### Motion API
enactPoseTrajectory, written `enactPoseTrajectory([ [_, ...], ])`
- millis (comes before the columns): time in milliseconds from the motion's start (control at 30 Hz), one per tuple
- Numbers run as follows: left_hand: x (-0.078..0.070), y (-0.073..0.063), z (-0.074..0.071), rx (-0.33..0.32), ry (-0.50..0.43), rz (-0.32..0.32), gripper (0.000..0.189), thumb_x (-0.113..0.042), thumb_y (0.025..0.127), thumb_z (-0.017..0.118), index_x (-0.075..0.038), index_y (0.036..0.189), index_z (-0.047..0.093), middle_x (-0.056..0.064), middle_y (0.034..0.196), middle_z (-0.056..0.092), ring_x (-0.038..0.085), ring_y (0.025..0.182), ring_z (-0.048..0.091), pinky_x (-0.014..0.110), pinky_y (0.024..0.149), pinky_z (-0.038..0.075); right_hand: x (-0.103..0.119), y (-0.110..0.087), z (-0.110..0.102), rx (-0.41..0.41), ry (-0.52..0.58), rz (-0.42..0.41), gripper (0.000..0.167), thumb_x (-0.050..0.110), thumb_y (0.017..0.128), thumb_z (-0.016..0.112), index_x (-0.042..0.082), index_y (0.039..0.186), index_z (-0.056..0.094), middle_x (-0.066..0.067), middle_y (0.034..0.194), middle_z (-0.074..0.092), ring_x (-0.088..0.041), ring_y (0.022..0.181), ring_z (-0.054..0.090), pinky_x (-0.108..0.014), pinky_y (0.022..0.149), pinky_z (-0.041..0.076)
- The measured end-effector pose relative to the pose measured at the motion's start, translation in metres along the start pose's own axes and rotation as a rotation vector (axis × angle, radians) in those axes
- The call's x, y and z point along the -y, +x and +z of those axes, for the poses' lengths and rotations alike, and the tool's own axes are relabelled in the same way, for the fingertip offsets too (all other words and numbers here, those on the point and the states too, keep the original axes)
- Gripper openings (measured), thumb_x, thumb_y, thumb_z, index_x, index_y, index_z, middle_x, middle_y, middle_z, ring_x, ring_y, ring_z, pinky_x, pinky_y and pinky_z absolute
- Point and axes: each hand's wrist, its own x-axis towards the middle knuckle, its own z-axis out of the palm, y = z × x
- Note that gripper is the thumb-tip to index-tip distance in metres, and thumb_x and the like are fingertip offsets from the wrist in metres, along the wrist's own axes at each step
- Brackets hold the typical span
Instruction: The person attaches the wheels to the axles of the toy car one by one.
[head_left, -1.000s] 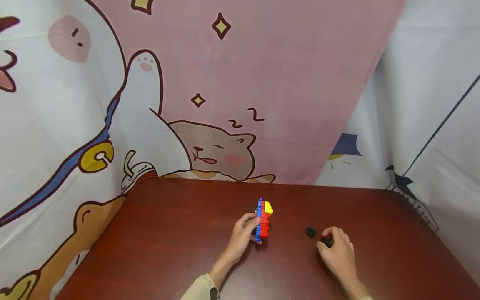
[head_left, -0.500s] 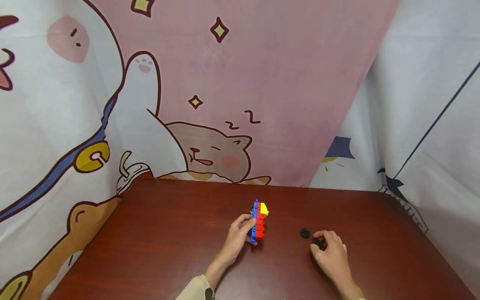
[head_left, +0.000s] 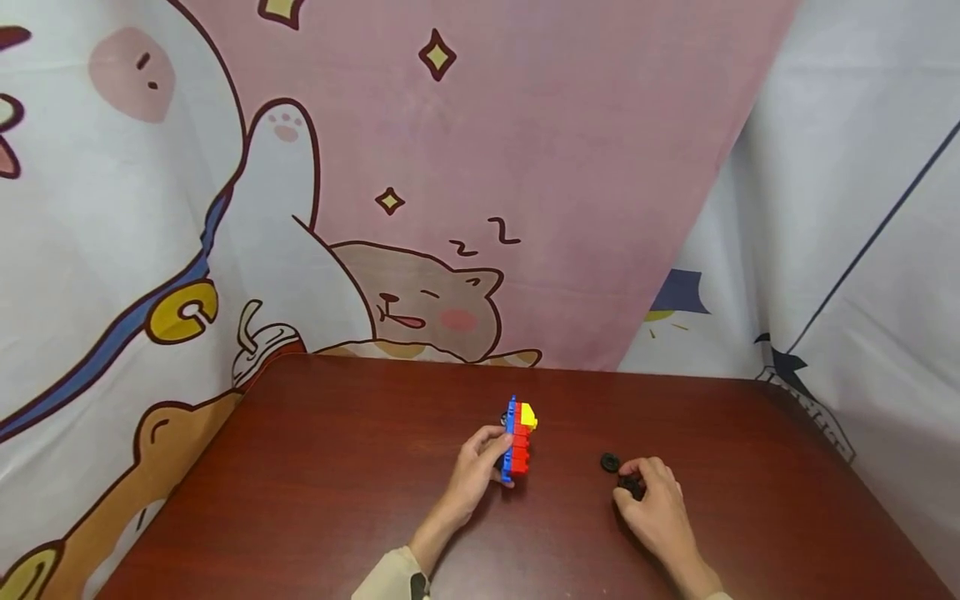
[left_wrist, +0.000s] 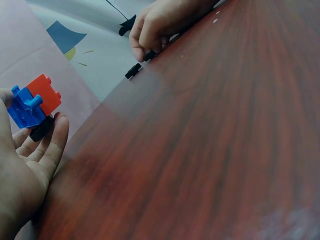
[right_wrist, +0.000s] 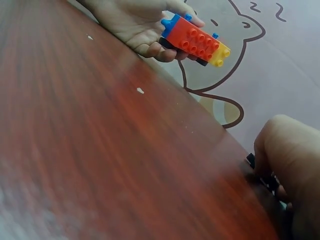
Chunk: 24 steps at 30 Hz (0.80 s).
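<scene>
My left hand (head_left: 468, 475) grips a toy car (head_left: 519, 437) of building blocks by its blue base, thumb on one side and fingers on the other. Red bricks and a yellow one are stuck on the base, and the car is turned on its side. Black wheels (left_wrist: 42, 129) show beneath it in the left wrist view. Low at the table, my right hand (head_left: 663, 504) pinches a black toy wheel (head_left: 632, 485) between thumb and fingers, partly hidden by them. A second black wheel (head_left: 610, 462) lies just beyond these fingertips.
The brown wooden table (head_left: 360, 467) reaches back to a printed cloth (head_left: 585, 167) with cartoon cats. Another cloth side hangs along the table's right edge. Small pale specks (right_wrist: 140, 90) mark the tabletop.
My right hand has slid a little to the left with its wheel, closer to the loose one. The left hand keeps hold of the toy car. The head view has shifted slightly.
</scene>
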Motion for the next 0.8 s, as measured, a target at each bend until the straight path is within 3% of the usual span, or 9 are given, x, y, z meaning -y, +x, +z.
enactPoseTrajectory([
  [200, 0.0004, 0.0021, 0.0017, 0.008, 0.015, -0.009, 0.037, -0.021, 0.1, 0.059, 0.008, 0.123, 0.055, 0.013, 0.099, 0.071, 0.012, 0.071, 0.069, 0.025, 0.055, 0.056, -0.0013, -0.0015, -0.0006, -0.054, 0.075, -0.012, 0.027, 0.0, 0.08, 0.067, 0.009, 0.106, 0.068, -0.004, 0.104, 0.059, -0.012, 0.087, 0.048, -0.023, 0.071, 0.043],
  [533, 0.0026, 0.0025, 0.0019, 0.01, -0.006, -0.002, 0.036, -0.021, 0.1, 0.06, 0.008, 0.12, 0.054, 0.018, 0.106, 0.072, 0.011, 0.074, 0.068, 0.026, 0.054, 0.056, -0.0024, 0.0008, 0.0046, -0.216, 0.245, -0.155, 0.035, -0.014, 0.071, 0.065, 0.008, 0.098, 0.069, 0.003, 0.099, 0.06, -0.005, 0.089, 0.052, -0.009, 0.08, 0.038],
  [667, 0.0025, 0.0019, 0.0011, 0.011, -0.011, 0.002, 0.037, -0.022, 0.1, 0.059, 0.009, 0.12, 0.054, 0.014, 0.104, 0.072, 0.012, 0.074, 0.067, 0.027, 0.055, 0.057, 0.0004, 0.0025, 0.0057, -0.218, 0.303, -0.203, 0.037, -0.018, 0.071, 0.063, 0.008, 0.097, 0.069, 0.003, 0.099, 0.06, -0.006, 0.09, 0.054, -0.008, 0.082, 0.037],
  [800, 0.0013, 0.002, 0.0016, 0.009, -0.005, 0.003, 0.038, -0.022, 0.1, 0.059, 0.009, 0.121, 0.054, 0.009, 0.099, 0.07, 0.012, 0.073, 0.065, 0.027, 0.055, 0.057, 0.0034, 0.0055, 0.0083, -0.199, 0.345, -0.215, 0.038, -0.02, 0.072, 0.063, 0.007, 0.098, 0.068, 0.0, 0.099, 0.061, -0.01, 0.087, 0.054, -0.012, 0.077, 0.039],
])
